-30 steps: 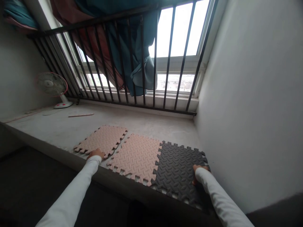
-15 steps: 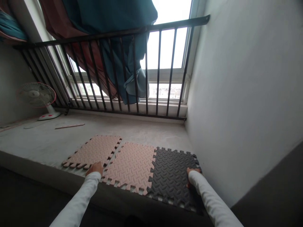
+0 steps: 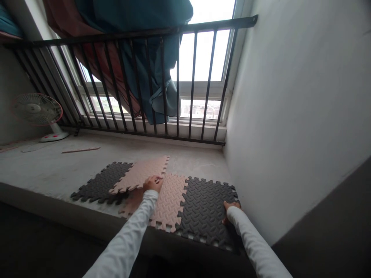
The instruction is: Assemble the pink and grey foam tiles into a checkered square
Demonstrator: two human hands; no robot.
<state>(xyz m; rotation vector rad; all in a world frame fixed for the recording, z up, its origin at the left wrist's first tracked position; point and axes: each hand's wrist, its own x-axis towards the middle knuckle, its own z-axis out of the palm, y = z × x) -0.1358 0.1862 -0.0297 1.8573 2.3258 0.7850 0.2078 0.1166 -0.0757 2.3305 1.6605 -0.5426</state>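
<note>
The upper pink mat [image 3: 142,170] has been raised and shifted to the right; half a second ago it was lying flat on the left, and now the left dark mat [image 3: 100,182], which was hidden under it, is uncovered on the ledge [image 3: 52,172]; thus the two are parted by some amount, and the middle pink mat [image 3: 171,197] is partly covered in this view. The upper pink mat is pinched near its closest right corner by the left hand [image 3: 153,183] (the fingertips beneath are not seen); it is extended forward and leftward from this hand. The right dark mat [image 3: 205,204] is touched near its right edge by the right hand [image 3: 231,208]; whether it is gripped cannot be told.
</note>
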